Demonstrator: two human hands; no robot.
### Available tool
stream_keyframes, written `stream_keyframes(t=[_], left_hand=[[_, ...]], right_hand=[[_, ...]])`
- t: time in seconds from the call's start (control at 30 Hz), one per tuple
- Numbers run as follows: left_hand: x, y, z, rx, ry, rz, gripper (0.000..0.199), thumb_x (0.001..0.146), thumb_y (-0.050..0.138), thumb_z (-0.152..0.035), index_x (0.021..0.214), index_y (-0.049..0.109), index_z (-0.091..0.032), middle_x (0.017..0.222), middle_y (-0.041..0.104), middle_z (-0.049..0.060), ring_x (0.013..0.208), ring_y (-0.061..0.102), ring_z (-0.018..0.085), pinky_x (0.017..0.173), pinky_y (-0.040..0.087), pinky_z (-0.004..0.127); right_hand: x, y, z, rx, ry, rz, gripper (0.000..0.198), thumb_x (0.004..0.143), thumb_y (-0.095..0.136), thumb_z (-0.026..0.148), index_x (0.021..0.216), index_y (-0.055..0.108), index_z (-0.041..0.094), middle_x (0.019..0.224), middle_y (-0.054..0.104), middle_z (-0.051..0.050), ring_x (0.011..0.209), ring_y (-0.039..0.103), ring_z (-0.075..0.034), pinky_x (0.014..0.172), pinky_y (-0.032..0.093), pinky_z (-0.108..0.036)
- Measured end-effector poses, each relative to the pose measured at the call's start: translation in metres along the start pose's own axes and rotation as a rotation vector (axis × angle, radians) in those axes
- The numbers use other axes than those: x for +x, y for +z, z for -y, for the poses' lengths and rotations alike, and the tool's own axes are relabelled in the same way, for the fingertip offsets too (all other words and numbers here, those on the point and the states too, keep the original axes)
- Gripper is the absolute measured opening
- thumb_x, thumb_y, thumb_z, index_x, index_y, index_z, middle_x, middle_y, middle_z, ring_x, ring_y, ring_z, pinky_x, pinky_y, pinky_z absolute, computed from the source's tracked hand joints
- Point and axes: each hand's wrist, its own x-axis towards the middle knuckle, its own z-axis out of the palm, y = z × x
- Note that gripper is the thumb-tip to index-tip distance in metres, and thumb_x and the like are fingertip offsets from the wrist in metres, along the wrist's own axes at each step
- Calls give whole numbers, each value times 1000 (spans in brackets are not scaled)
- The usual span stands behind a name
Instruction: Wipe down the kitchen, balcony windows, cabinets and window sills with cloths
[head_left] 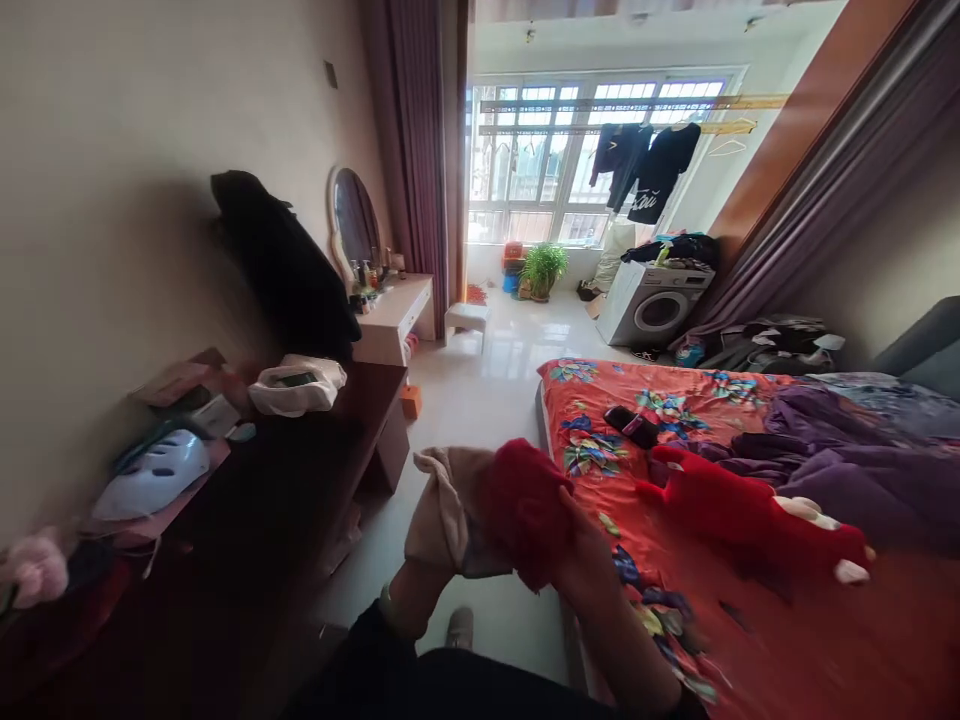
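In front of me, above the floor, I hold up a beige piece of soft fabric (442,505) with a thick folded edge. A crumpled dark red cloth (529,510) is pressed against its right side; whether the two are joined I cannot tell. My left hand (429,578) grips the beige fabric from below, its fingers mostly hidden behind it. Closed around the right side of the red cloth is my right hand (576,545), near the bed's edge. A greyish patch shows low between the two fabrics.
At right, the bed (810,650) bears a red plush toy (720,500), a purple blanket (877,480) and a dark slipper-like item (631,427). Left stands a dark desk (247,540) with a white helmet (154,475). Farther off are a stool (467,318) and a washing machine (656,305).
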Motion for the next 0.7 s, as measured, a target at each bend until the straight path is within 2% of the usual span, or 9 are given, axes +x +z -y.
stream_keyframes(t=[0.07,0.23,0.3,0.37,0.47,0.53,0.7], left_hand=[[53,28,-1,258,184,60,51,84,51,-8,130,71,-2,127,72,25,135,62,46,115,51,70],[172,97,-4,524,413,175,50,84,49,-10,127,74,-6,124,74,21,130,64,44,107,56,71],[220,128,-8,571,472,172,46,85,50,-12,123,75,-8,121,74,20,123,67,43,103,58,70],[272,159,-12,524,520,135,41,88,49,-15,120,75,-8,121,73,19,116,69,42,98,60,70],[352,204,-12,360,518,73,35,93,48,-20,113,74,-8,115,72,19,110,69,42,93,59,72],[403,230,-1,268,463,70,34,93,48,-22,111,74,-8,111,72,19,109,69,43,93,58,73],[504,283,57,120,326,106,40,93,47,-20,122,71,-7,116,71,20,116,65,45,95,55,73]], right_hand=[[33,-3,36,38,-53,-37,33,92,78,41,117,80,19,120,83,-10,123,74,-26,115,54,-45],[121,-31,112,134,-128,-140,36,96,74,41,123,78,17,122,83,-11,114,78,-26,111,58,-45],[163,-46,144,178,-144,-172,33,94,76,37,120,79,18,118,84,-10,108,80,-27,106,60,-46],[209,-60,178,219,-151,-173,30,91,80,34,117,80,19,116,84,-9,105,81,-27,103,62,-46],[286,-68,234,249,-84,-149,29,86,86,30,111,82,16,107,85,-10,99,82,-26,99,64,-43],[339,-60,273,243,-13,-130,26,84,88,27,105,82,12,99,86,-11,92,82,-25,91,66,-38],[475,-18,347,131,160,-78,31,78,93,26,99,80,8,92,85,-12,82,81,-23,82,65,-33]])
